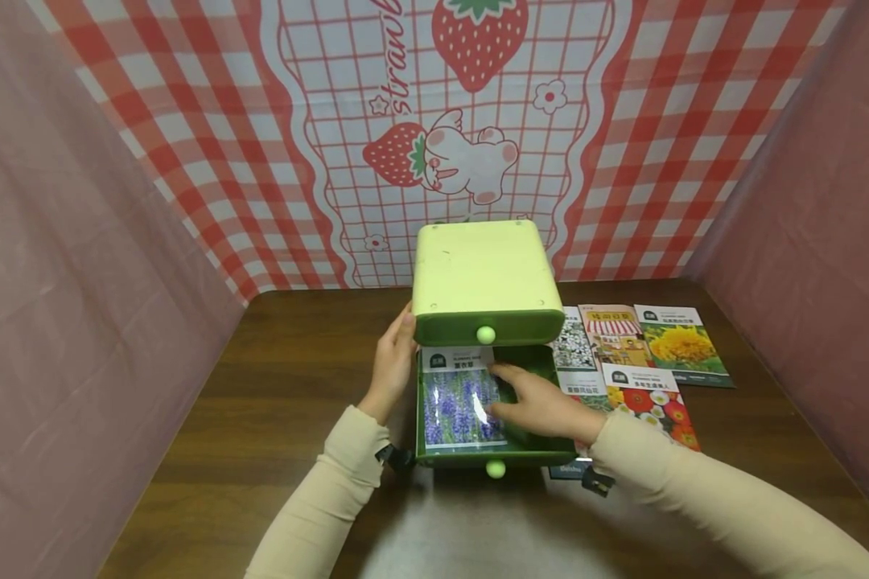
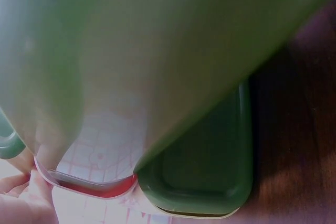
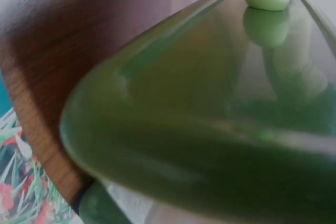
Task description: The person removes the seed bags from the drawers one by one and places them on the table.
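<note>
A small two-drawer box [image 1: 487, 269] with a pale yellow shell and green drawers stands on the table. Its lower drawer [image 1: 529, 457] is pulled out. Inside, at the left, lies a seed packet [image 1: 459, 410] printed with purple flowers. My right hand [image 1: 543, 404] reaches into this drawer, finger and thumb spread at the packet's right edge. Against the box's left side rests my left hand [image 1: 393, 362], its fingers fairly straight. The upper drawer [image 1: 449, 330] is closed. In the right wrist view the drawer front [image 3: 199, 103] hides most of my right hand.
Several seed packets lie to the right of the box, among them a yellow-flower packet [image 1: 684, 346] and a red-flower packet [image 1: 652, 402]. Behind the wooden table [image 1: 297, 354] hangs a red checked strawberry cloth [image 1: 224, 145]. Pink cloth hangs at both sides.
</note>
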Demonstrator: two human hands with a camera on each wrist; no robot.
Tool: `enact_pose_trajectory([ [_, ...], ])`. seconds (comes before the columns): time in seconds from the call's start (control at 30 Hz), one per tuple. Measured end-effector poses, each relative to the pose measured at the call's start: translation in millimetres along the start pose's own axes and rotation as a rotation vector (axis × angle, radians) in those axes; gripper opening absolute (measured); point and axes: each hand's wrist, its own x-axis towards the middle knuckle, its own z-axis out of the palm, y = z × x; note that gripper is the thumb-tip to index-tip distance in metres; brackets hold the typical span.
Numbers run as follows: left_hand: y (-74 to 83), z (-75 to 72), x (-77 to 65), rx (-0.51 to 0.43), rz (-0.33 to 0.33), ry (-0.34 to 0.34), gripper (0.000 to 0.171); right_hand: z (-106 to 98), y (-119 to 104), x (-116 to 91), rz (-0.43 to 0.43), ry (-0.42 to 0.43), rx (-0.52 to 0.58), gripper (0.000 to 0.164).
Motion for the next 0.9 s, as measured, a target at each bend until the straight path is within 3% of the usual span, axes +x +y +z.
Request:
enact_pose_trajectory([
  [0.27,-0.1,-0.4,-0.3,-0.001,-0.005,0.001,0.051,-3,1,4,0.084,0.029,0.296,0.062],
  [0.57,0.5,-0.1,1.1,-0.026,-0.014,-0.006,0.046,-7,2,7,0.196,0.031,0.548,0.051],
  [0.73,5.0,0.0,0.7,-0.029,-0.026,-0.01,0.045,-7,0,8,0.228,0.002,0.593,0.051],
  [0.9,26.0,1.8,-8.3,-0.011,-0.026,-0.013,0.045,-3,0,10,0.246,-0.016,0.609,0.039],
])
